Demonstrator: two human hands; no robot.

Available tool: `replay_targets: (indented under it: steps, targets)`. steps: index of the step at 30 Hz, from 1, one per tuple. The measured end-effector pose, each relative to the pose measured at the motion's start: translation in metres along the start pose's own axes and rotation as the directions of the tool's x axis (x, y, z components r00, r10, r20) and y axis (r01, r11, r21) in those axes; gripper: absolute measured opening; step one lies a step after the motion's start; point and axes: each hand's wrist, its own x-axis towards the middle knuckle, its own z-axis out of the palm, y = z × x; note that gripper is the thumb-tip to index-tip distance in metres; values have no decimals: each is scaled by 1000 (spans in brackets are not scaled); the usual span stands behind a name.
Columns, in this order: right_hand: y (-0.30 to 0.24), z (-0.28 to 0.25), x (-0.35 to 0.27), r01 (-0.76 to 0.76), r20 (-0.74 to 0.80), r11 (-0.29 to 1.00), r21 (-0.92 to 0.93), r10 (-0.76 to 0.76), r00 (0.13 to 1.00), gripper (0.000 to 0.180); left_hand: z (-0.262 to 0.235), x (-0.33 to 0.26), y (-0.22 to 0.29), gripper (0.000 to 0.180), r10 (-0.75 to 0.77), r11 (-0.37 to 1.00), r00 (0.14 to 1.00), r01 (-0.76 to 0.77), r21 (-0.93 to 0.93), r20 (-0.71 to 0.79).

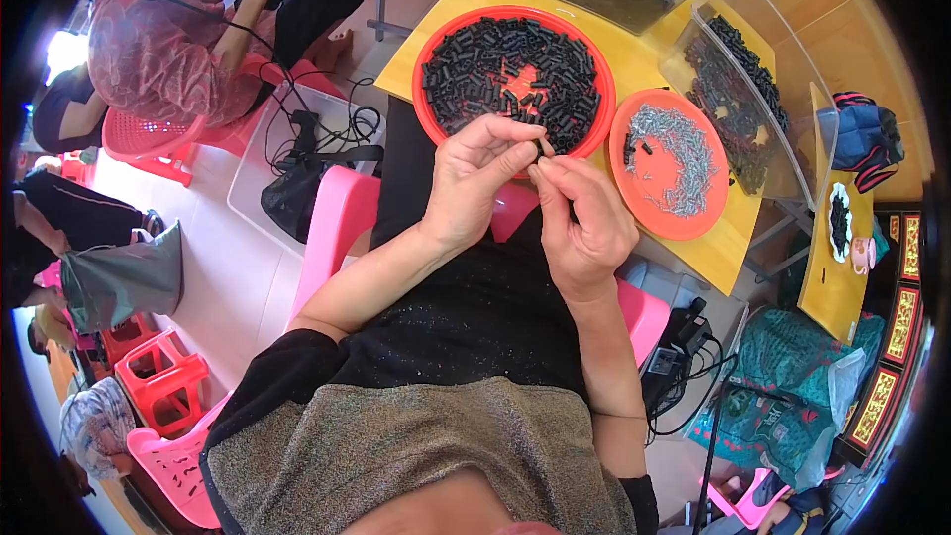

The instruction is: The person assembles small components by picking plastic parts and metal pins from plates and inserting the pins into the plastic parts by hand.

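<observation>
My left hand (471,178) is closed in a pinch, thumb and forefinger on a small black tube-shaped piece (540,148), which the fingertips mostly hide. Right beside it, my right hand (589,223) also pinches, its fingertips meeting the left ones at the piece. Whatever the right fingers hold is too small to make out. Just beyond both hands stands a red basin (420,89) filled with many short black tubes (475,54). To its right lies an orange plate (644,198) bearing thin silver metal pins or screws (693,163) and a few black tubes.
The yellow table (718,253) carries clear plastic bins (634,15) of black pieces at its far side. On my left are a translucent box (260,173) with a black bag and cables, red stools (163,381), and other people. A pink chair (342,213) surrounds me.
</observation>
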Motion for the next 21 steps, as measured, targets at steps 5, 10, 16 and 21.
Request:
replay_targets:
  steps: [5,10,16,21]
  targets:
    - [1,0,2,-58,42,998,1,58,997,19,1,-2,0,19,-124,992,990,123,-22,-61]
    - [-2,-9,13,-147,116,988,-54,153,981,30,-1,-1,8,19,-191,981,980,189,-49,-45]
    - [9,-20,19,-82,239,996,-40,89,967,42,-12,5,6,36,-319,934,943,330,-134,95]
    - [12,-27,21,-28,332,998,-63,48,942,43,-4,6,13,46,-389,906,915,401,-132,109]
